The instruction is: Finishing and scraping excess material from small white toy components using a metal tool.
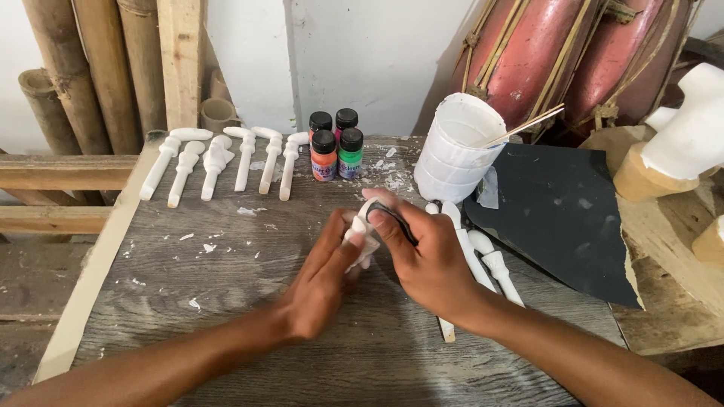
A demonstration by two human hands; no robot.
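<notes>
My left hand (320, 279) grips a small white carved piece (360, 235) over the middle of the grey wooden table (226, 301). My right hand (426, 256) presses a dark strip of sandpaper (390, 217) against the top of that piece. Both hands meet on it, and most of the piece is hidden by my fingers. Just right of my right hand lie white turned pieces (483, 260) on the table.
A row of several white carved pieces (219, 162) lies at the table's back. Small paint bottles (335, 143) stand behind my hands. A white cup with sticks (456, 147) and a dark sandpaper sheet (558, 211) sit to the right. Bamboo poles (83, 68) lean at the left.
</notes>
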